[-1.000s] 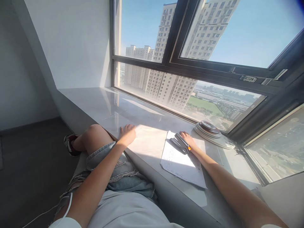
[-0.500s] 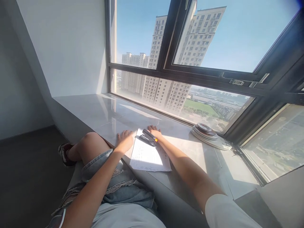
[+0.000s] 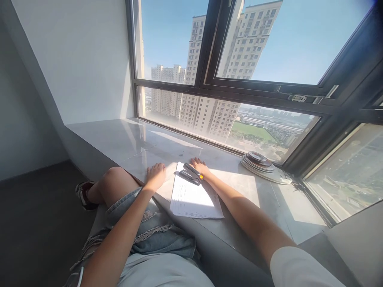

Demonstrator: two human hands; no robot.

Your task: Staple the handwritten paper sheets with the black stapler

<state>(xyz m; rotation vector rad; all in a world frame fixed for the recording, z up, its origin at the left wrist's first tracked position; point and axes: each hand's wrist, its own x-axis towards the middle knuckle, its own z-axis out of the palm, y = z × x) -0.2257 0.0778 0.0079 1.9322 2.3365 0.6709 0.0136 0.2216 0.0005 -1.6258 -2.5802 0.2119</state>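
The stapler (image 3: 191, 174) sits just below the centre of the frame, resting on the upper part of the white papers (image 3: 191, 201). Its black upper arm is raised from its base at one end, and an orange part marks the other end, nearest my right wrist. The papers lie on the pale, glossy window ledge (image 3: 167, 139), their lower edge towards the bottom of the frame. My right hand (image 3: 199, 163) is positioned just above and to the right of the stapler, palm down, with the fingers released and slightly spread, grasping nothing; whether its wrist contacts the stapler, I cannot tell. My left hand (image 3: 155, 174) rests palm down on the ledge, left of the papers and apart from them; its fingers are likewise released and hold nothing. A stack of round plates (image 3: 257, 163) stands on the ledge, right of centre, near the dark window frame (image 3: 254, 89). High-rise buildings (image 3: 221, 75) are visible through the glass, upper centre. My bent knee (image 3: 115, 177) and denim shorts (image 3: 167, 239) occupy the lower left and lower centre; the shoe (image 3: 86, 195) is at the left.
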